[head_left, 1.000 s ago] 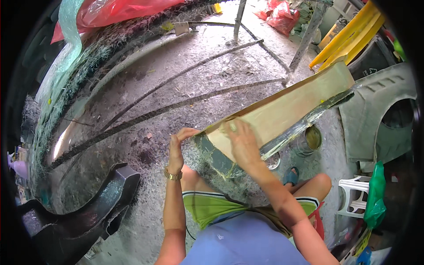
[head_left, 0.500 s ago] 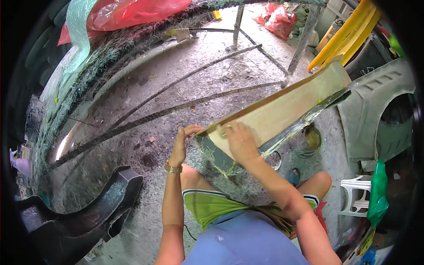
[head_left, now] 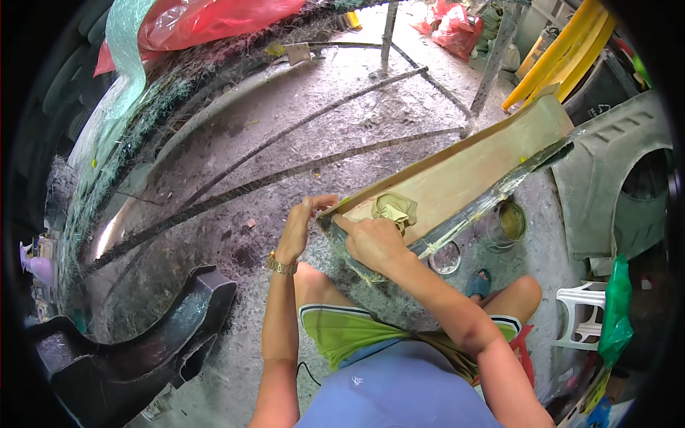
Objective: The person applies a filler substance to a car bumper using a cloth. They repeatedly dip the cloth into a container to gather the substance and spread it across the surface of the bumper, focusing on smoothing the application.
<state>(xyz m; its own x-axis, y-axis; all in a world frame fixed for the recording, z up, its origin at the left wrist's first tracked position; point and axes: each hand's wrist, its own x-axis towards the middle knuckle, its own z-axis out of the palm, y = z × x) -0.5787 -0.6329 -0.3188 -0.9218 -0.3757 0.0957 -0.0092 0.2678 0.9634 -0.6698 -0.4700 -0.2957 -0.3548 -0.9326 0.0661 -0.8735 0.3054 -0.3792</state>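
A long trough-shaped panel mould [head_left: 464, 182], tan inside with ragged dark edges, slants from in front of me toward the far right. My left hand [head_left: 296, 228], with a gold-coloured watch [head_left: 281, 264] on the wrist, is open at the mould's near left corner, its fingers stretched out at the rim. My right hand [head_left: 374, 242] is over the near end, one finger extended to that same corner; its other fingers are partly hidden. A crumpled pale cloth [head_left: 394, 208] lies on the inner face just beyond the right hand's knuckles, apparently not gripped.
A can [head_left: 503, 225] and a roll of clear tape [head_left: 445, 257] are by the mould's right side. Dark metal bars [head_left: 300, 168] cross the floor ahead. A black curved part [head_left: 143, 342] lies at lower left. A grey fender [head_left: 606, 178] and white stool [head_left: 581, 314] stand right.
My right hand has drawn back and left toward the near corner, uncovering the cloth. My left hand has shifted slightly right along with the view.
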